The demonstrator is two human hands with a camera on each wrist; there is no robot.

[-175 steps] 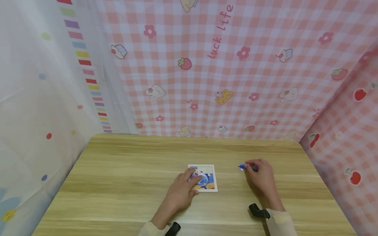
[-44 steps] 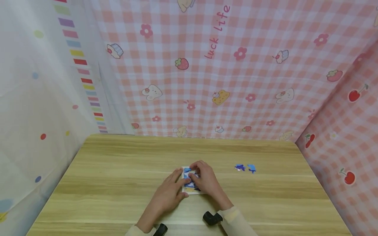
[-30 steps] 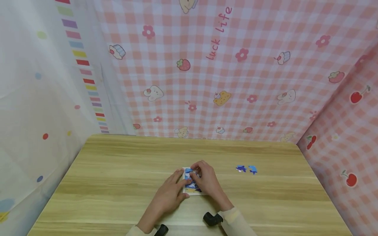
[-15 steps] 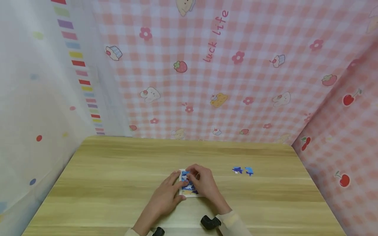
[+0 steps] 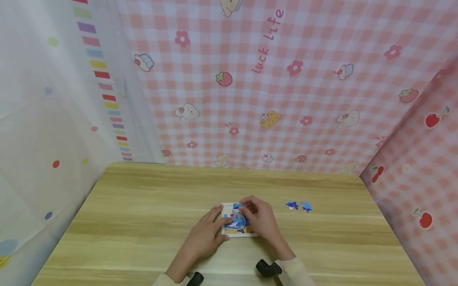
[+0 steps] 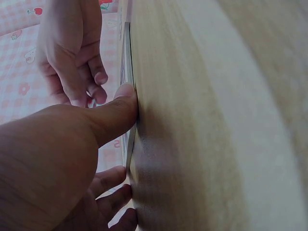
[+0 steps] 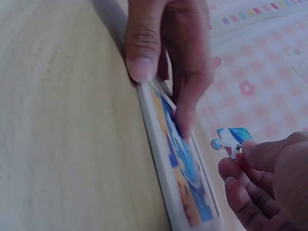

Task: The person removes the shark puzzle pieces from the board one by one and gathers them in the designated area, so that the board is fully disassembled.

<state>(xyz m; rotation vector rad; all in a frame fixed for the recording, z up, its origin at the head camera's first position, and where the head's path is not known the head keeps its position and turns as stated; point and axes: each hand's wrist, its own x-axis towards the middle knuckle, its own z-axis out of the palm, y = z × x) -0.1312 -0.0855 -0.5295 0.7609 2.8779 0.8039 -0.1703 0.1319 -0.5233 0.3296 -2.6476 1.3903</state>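
My right hand (image 5: 262, 216) pinches a blue and white jigsaw piece (image 7: 232, 142) with a toothed shark mouth on it. In the head view that piece is above the far part of a small framed jigsaw puzzle (image 5: 236, 235). Across the puzzle's left side lies my left hand (image 5: 205, 234). Its thumb presses the near edge of the frame, as the left wrist view shows, and its index finger touches the picture. The other fingers lie along the left edge. Blue sea and yellow sand are printed on the puzzle; my right hand hides its right part.
Two loose blue jigsaw pieces, a left one (image 5: 292, 205) and a right one (image 5: 306, 206), lie right of the puzzle. The wooden table (image 5: 143, 206) backs onto a pink checked cloth (image 5: 243, 99). A white curtain (image 5: 46, 131) hangs at the left.
Since the earliest frame, my right hand has come from the loose pieces to the puzzle. In the last half second it has shifted right with its piece, uncovering the puzzle's pale upper-left part.
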